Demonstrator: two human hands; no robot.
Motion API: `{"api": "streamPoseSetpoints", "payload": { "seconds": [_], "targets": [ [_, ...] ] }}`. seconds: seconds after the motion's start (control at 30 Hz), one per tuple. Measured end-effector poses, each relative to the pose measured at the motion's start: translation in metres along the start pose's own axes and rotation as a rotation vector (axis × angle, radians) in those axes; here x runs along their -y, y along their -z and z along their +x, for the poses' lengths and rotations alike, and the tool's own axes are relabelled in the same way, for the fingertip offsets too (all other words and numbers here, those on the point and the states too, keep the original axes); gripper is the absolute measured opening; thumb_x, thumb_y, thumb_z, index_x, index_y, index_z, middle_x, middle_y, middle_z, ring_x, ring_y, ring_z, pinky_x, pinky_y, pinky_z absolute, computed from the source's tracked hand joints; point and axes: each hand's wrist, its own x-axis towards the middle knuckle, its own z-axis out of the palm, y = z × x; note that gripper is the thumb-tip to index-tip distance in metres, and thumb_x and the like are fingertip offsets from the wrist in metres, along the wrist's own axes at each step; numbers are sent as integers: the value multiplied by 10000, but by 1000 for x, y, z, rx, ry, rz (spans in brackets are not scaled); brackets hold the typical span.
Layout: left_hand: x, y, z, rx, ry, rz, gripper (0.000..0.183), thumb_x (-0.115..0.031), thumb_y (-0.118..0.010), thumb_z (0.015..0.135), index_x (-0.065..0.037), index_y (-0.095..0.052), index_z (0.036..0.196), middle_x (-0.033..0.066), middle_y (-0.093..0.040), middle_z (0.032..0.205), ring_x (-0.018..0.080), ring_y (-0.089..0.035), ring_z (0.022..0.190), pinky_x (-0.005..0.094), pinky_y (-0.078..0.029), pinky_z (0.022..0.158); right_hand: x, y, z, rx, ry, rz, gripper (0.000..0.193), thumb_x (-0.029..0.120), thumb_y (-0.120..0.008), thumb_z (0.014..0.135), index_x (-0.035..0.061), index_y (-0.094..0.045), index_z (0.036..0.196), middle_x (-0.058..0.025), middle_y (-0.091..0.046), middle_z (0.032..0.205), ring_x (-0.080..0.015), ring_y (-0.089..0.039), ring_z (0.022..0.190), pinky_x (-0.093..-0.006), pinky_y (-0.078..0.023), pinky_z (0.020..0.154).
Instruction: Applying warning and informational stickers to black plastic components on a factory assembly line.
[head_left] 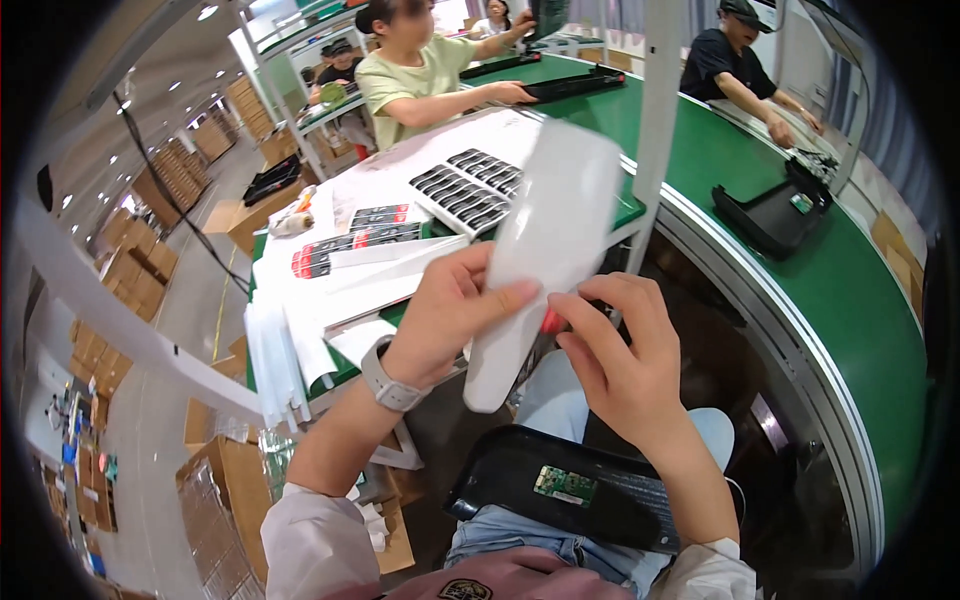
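My left hand (455, 312), with a white watch on its wrist, is closed on a long white sheet-like piece (560, 215) with rounded ends, its thumb pressed flat on the face. The piece is tilted upright and blurred at its top. At its right edge, the fingertips of my right hand (622, 345) come together on a small red piece (551, 321). Whether that red piece is attached to the white one, I cannot tell. Across my lap lies a black plastic housing (500, 470), carrying a green circuit board (566, 485).
A side table holds rows of black labels (465, 190), red-and-black labels (350, 245) and white strips (275, 350). The green conveyor (740, 150) curves along the right, bearing a black housing (770, 215). A metal post (655, 120) rises ahead. Two co-workers handle parts opposite; cardboard boxes (225, 490) stand lower left.
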Motion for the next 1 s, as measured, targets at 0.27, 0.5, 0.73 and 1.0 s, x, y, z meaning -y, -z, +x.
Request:
{"api": "streamPoseSetpoints", "payload": {
  "seconds": [0.27, 0.5, 0.73, 1.0],
  "targets": [
    [29, -29, 11, 197, 213, -142, 296, -126, -722, 882, -15, -567, 1109, 104, -705, 933, 110, -662, 769, 241, -521, 670, -16, 16, -30, -14, 84, -117, 351, 21, -734, 571, 33, -674, 917, -71, -600, 870, -276, -593, 785, -353, -491, 623],
    [52, -35, 12, 174, 320, -243, 313, -94, -695, 885, 31, -587, 1150, 98, -681, 1008, 123, -657, 867, 254, -520, 770, -14, 16, -36, -26, 172, -169, 338, 15, -728, 517, 3, -709, 854, -79, -611, 824, -272, -586, 753, -358, -463, 596],
    [66, -31, 4, 157, 353, -421, 277, -94, -699, 882, 36, -600, 1106, 89, -662, 1002, 115, -643, 872, 251, -518, 774, -11, 11, -41, 4, 213, -153, 295, -27, -771, 566, -10, -704, 852, -83, -610, 823, -283, -583, 752, -360, -462, 603],
    [93, -3, -39, 37, 345, -555, 248, -110, -702, 883, 1, -582, 1070, 59, -678, 950, 99, -644, 826, 250, -523, 741, 11, -8, -52, 171, 132, 9, 282, -75, -746, 570, 11, -668, 827, -83, -603, 825, -298, -585, 759, -372, -487, 631]
  ]
}}
